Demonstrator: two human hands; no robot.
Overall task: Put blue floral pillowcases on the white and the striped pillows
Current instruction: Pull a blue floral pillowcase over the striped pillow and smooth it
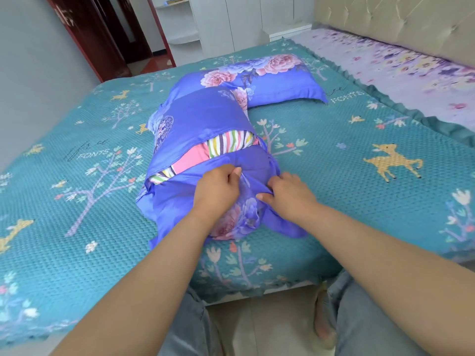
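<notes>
Both hands, left (218,187) and right (288,194), pinch the near pillowcase (200,116), striped pillow (228,143) half-exposed beyond them; farther pillow (259,75) fully cased.

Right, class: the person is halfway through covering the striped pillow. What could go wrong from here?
1. The striped pillow shows through the gap in the near pillowcase; pulling unevenly may leave it uncovered.
2. The left hand and right hand bunch the fabric; a hard tug could strain it.
3. The pillow touches the finished pillow and might shove it.
</notes>
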